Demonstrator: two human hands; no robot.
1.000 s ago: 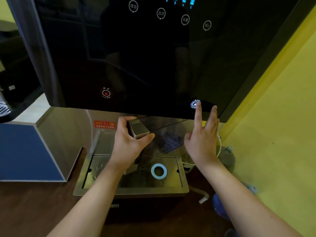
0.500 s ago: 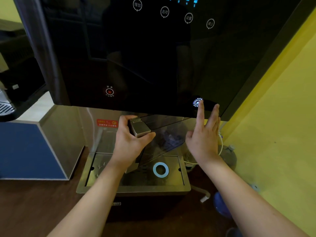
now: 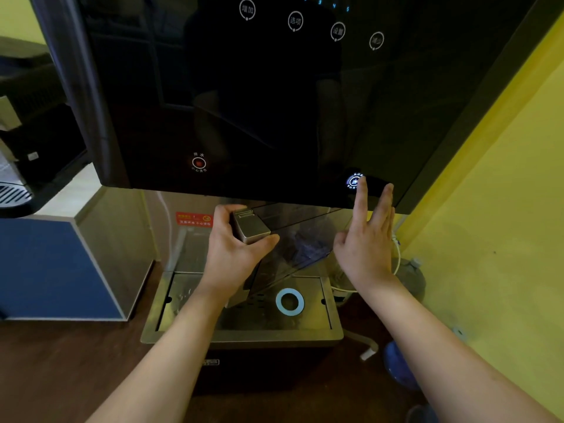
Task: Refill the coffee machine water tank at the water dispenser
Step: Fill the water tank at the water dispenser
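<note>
Nothing moved: right hand (image 3: 367,239) still presses button (image 3: 354,181).

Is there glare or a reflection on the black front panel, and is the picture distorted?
Head view: the glossy dispenser panel mirrors a dim figure and room, no harsh glare; the lit button glows; wide-angle bending curves the edges; the clear tank is hard to read.

At frame centre my left hand (image 3: 235,254) grips the tank (image 3: 293,239); my right hand (image 3: 367,245) fingertip touches the lit button (image 3: 354,180).
</note>
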